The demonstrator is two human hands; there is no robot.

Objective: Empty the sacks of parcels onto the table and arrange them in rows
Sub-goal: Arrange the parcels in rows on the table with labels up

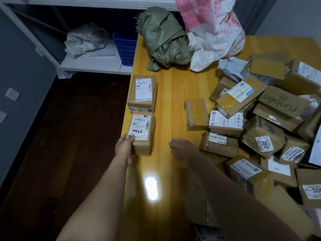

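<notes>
Parcel (141,133) gripped by left hand (125,148); right hand (182,150) relaxed.

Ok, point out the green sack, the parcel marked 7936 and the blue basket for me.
green sack (164,37): head view, on its crumpled woven middle.
parcel marked 7936 (141,126): head view, on its white label.
blue basket (126,49): head view, on its slatted side wall.

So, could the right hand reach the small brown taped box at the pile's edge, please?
Probably yes: the right hand hovers empty over the yellow table, the small brown taped box just beyond, nothing between.
</notes>
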